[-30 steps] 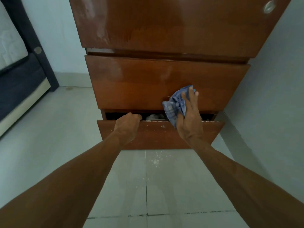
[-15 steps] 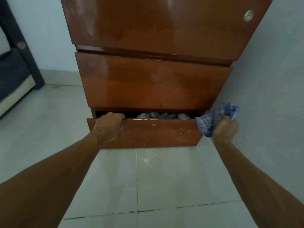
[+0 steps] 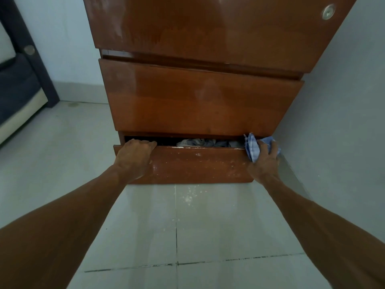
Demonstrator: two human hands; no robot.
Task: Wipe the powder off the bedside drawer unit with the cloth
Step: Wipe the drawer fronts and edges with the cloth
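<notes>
Now back at the bottom drawer (image 3: 187,165): right hand (image 3: 265,161) bunched tight around cloth (image 3: 253,148), brought onto its right top corner; left hand (image 3: 133,156) hooked over the rim. Powder specks remaining, likely next wiped leftward.

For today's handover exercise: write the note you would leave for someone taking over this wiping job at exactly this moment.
Left hand: fingers hooked over the top edge of the bottom drawer, which is pulled slightly open with clothes inside.
Right hand: gripping the blue checked cloth, bunched against the drawer's right end.
Done: hard to judge; the middle drawer front looks mostly clean.
Left: white specks still dot the bottom drawer's front and top edge, faint streaks show on the top drawer, and powder lies on the floor tiles below.
</notes>
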